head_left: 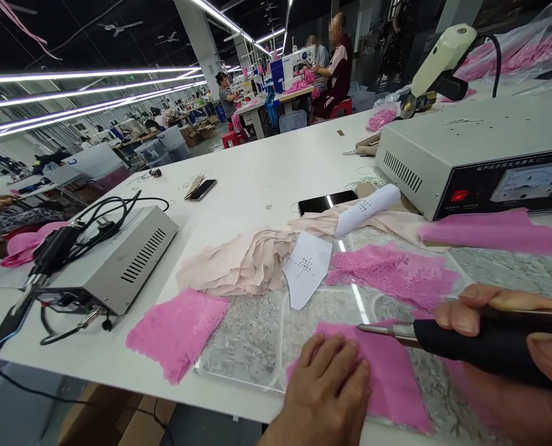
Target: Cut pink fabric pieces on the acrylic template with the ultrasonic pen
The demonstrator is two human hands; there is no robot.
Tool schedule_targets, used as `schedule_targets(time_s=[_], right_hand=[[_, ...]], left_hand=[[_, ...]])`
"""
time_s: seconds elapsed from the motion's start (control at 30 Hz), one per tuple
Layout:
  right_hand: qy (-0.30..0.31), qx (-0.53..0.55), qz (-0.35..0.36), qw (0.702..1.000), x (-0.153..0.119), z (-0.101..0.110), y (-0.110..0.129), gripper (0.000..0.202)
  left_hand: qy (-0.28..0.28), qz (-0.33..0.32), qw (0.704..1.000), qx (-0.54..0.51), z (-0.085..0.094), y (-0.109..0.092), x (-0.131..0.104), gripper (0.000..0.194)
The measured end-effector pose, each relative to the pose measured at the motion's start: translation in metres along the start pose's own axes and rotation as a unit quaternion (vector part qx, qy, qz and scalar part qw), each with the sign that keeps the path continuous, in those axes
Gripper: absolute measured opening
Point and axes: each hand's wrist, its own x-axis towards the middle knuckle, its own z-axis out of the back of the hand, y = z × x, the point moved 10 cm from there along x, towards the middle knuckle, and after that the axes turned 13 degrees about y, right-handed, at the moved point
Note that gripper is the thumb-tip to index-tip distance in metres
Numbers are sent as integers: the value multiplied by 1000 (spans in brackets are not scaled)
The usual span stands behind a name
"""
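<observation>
My left hand (329,381) lies on a piece of pink fabric (391,387), fingers bent and slightly apart, pressing it down. My right hand (503,347) is closed around a black-handled tool (471,337) with a pointed metal tip. That tip touches or hovers just over the pink fabric near my left fingertips; I cannot tell which. Under the fabric is a clear-edged board (241,341) with a grey mottled pattern. Pink lace (391,269) lies beyond, beside a white paper pattern (307,266) with dots. Another pink lace piece (178,334) rests at the left.
Stacked beige fabric (238,263), a rolled paper (368,209) and a phone (326,201) lie farther back. A grey control box (471,139) stands right; another grey box (122,254) with cables stands left. A white-and-black handheld machine (443,62) is behind. People sit at sewing machines beyond.
</observation>
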Motion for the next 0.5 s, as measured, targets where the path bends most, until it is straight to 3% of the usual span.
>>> schedule_targets(time_s=[0.3, 0.5], right_hand=[[-52, -57, 27, 997, 3, 35, 29, 9], [-81, -7, 16, 997, 4, 38, 33, 13]], left_hand=[[14, -21, 1000, 4, 1, -2, 4, 22], [30, -15, 999, -9, -6, -13, 19, 23]])
